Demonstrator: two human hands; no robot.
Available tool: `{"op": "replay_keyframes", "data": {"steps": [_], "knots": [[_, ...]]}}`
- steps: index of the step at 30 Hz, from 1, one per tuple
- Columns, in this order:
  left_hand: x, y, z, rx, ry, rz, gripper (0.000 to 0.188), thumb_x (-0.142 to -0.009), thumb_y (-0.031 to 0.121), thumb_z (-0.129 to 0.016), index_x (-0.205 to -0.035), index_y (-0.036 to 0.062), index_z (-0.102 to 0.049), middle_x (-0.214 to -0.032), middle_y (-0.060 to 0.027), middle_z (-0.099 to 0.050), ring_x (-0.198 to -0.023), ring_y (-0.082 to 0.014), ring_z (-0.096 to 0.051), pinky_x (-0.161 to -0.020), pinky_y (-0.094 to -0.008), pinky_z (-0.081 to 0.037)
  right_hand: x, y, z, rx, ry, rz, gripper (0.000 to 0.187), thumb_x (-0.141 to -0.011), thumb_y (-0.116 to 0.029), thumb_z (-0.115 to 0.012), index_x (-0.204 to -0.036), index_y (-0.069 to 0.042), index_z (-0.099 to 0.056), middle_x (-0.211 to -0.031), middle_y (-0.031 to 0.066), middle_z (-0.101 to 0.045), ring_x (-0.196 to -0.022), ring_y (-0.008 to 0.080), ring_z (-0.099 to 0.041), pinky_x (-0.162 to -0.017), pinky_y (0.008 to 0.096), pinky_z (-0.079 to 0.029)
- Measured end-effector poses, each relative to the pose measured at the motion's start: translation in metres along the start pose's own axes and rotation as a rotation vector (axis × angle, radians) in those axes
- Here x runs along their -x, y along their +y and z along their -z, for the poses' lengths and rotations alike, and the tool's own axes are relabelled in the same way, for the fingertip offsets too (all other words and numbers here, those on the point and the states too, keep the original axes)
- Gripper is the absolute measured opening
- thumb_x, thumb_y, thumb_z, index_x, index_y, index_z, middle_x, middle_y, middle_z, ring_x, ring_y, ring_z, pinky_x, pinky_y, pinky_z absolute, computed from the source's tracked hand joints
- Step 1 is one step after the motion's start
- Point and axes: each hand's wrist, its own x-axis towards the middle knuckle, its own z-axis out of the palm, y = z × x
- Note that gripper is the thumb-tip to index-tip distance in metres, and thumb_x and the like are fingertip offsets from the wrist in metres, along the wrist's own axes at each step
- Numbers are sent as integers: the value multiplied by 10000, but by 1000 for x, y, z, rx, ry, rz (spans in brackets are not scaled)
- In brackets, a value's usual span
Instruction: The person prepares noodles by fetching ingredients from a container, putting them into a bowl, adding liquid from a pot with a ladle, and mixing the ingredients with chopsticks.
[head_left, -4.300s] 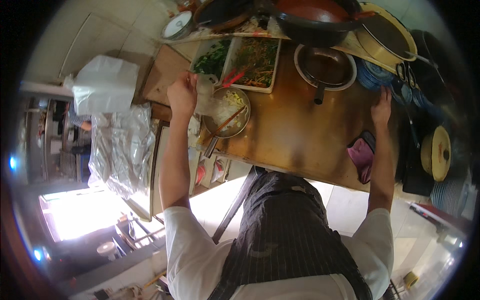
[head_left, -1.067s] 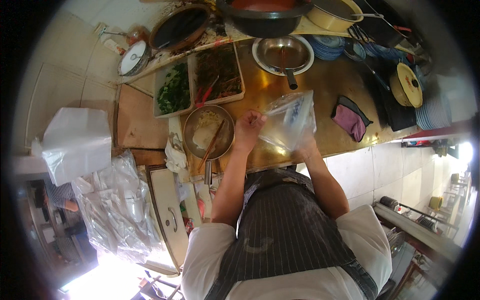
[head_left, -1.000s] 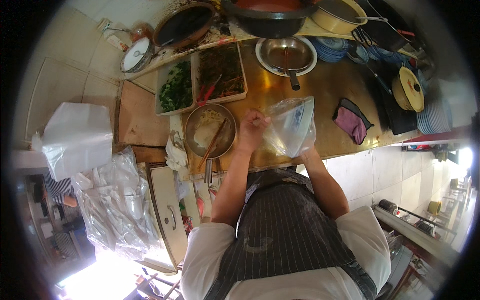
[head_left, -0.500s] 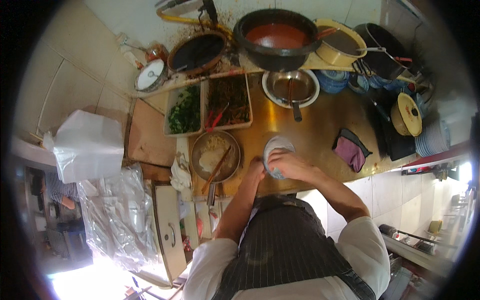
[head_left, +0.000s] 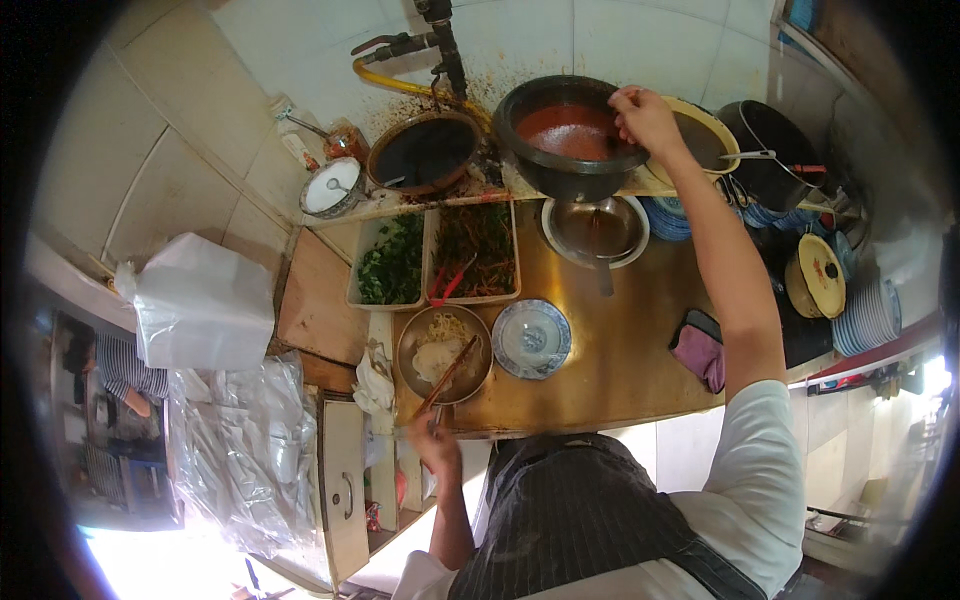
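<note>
My left hand (head_left: pixel 434 446) is closed around the handle of a metal pan (head_left: pixel 486 375) at the counter's front edge. Noodles (head_left: pixel 440 338) lie in the pan, and a pair of chopsticks (head_left: pixel 455 374) leans across its rim. Beside it stands a blue-and-white bowl (head_left: pixel 532 339), touched by neither hand. My right hand (head_left: pixel 646 122) reaches far out to the rim of a big dark pot (head_left: pixel 570 180) of red sauce (head_left: pixel 565 130). Its fingers are closed where a red utensil handle rested; they mostly hide what they hold.
Two tubs hold chopped greens (head_left: pixel 391 262) and a darker shredded mix (head_left: pixel 475 250) with red tongs (head_left: pixel 452 281). A white basin (head_left: pixel 632 250) stands below the shelf. A purple cloth (head_left: pixel 698 356), a yellow lidded pot (head_left: pixel 815 276) and stacked plates (head_left: pixel 866 318) are at right; plastic bags (head_left: pixel 205 300) hang left.
The bowl, held in both hands before, now stands on the counter beside the pan. My left hand has moved to the pan's handle, my right hand up to the dark pot. The view has shifted.
</note>
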Motion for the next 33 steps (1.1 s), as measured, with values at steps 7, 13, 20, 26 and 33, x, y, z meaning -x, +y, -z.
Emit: {"op": "replay_keyframes", "data": {"steps": [7, 13, 20, 26, 33], "knots": [[-16, -67, 20, 86, -196, 326, 309, -836, 225, -638, -1012, -16, -559, -936, -166, -612, -880, -342, -574, -782, -400, -447, -32, 14, -2, 440, -4, 474, 263, -864, -253, -533, -897, -18, -647, -774, 154, -657, -701, 285, -630, -676, 367, -491], [-23, -67, 18, 749, -602, 507, 355, -867, 265, -650, -1061, -16, -553, -933, -129, -657, -745, -224, -628, -663, -341, -516, 3, -27, 14, 567, -414, 659, 221, -861, -185, -539, -859, 9, -644, -770, 152, -659, -662, 283, -620, -632, 365, -488], [-30, -42, 6, 1094, -709, 735, 338, -854, 176, -664, -1108, 12, -513, -953, -155, -651, -685, -187, -604, -596, -302, -521, 1, -47, -12, 50, -268, 80, 221, -859, -167, -509, -799, 17, -616, -605, 89, -567, -456, 137, -504, -463, 312, -417], [-27, -41, -9, 1014, -671, 759, 243, -862, 91, -621, -1077, 37, -521, -804, -105, -634, -564, -161, -553, -477, -288, -464, -39, -1, -44, -368, 0, -129, 244, -871, -134, -481, -782, 63, -593, -613, 107, -564, -462, 185, -505, -453, 327, -379], [-12, -17, 34, 982, -591, 662, 214, -839, 8, -604, -1038, 55, -541, -666, -38, -553, -506, -128, -513, -435, -269, -426, -34, 0, -19, 45, -44, 223, 199, -867, -157, -576, -888, 35, -624, -701, 121, -615, -593, 215, -581, -578, 332, -462]]}}
